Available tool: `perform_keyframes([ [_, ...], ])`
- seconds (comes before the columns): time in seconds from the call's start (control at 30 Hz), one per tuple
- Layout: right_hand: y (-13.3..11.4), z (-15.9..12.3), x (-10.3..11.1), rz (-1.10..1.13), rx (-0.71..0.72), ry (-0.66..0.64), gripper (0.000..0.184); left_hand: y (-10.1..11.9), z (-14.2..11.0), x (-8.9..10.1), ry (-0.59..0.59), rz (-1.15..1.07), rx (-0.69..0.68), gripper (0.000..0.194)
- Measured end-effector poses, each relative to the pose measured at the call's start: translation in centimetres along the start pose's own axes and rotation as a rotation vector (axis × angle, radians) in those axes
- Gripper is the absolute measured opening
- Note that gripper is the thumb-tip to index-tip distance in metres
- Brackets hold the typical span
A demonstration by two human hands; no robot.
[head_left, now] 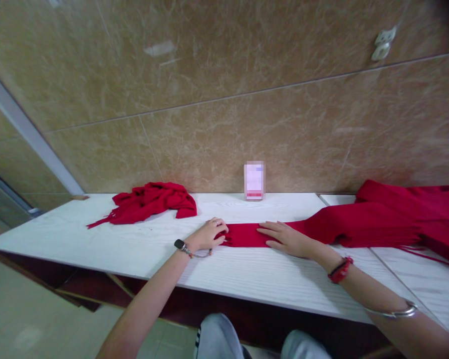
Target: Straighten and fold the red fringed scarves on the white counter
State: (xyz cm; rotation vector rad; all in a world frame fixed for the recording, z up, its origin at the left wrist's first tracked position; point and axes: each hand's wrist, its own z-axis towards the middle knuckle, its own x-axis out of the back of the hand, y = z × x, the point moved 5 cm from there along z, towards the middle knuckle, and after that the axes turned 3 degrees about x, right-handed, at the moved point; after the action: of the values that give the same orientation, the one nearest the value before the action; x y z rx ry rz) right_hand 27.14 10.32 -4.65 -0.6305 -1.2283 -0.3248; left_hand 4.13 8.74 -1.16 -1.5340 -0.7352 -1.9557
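While both our hands rest on the red scarf (245, 235), it lies on the white table (108, 249) as a narrow, flat strip, its long axis running left to right in front of us. Our left hand (210, 233) is at the strip's left end, where a short fringe shows beside the fingertips; it is the nearer hand to that end, and the rest of the strip stretches off to the right of its fingers. Those fingers are bent, and we cannot tell whether they pinch the fringe or only press on it. Our right hand (286, 239) lies farther along, palm down, its fingers slightly spread and pointing left toward the other hand; it seems to press the cloth flat, with nothing gripped. Between the two hands we see smooth red cloth, lying straight. Past the right hand, the strip leads up to a thick pile of red cloth (366, 224), and we cannot tell where one ends and the other begins. To the left, nearer the wall (209, 144) and apart from our left hand, is a crumpled red cloth (153, 202). A small pale card (255, 180), its face blurred, stands by the wall beyond the strip.
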Motion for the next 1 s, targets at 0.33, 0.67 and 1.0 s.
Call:
perform_keyframes([
  [0.33,-0.2,0.0,0.2,-0.042,-0.01,-0.023,0.052,-2.5,-1.9,1.9,0.144,-0.22,0.136,0.027],
  [0.67,-0.3,0.1,0.2,-0.045,-0.006,-0.02,0.051,0.5,-0.5,0.9,-0.015,-0.072,-0.009,0.02],
  [1.0,-0.2,0.1,0.1,-0.044,-0.008,-0.029,0.053,0.7,-0.7,1.2,0.041,-0.098,-0.019,0.029],
])
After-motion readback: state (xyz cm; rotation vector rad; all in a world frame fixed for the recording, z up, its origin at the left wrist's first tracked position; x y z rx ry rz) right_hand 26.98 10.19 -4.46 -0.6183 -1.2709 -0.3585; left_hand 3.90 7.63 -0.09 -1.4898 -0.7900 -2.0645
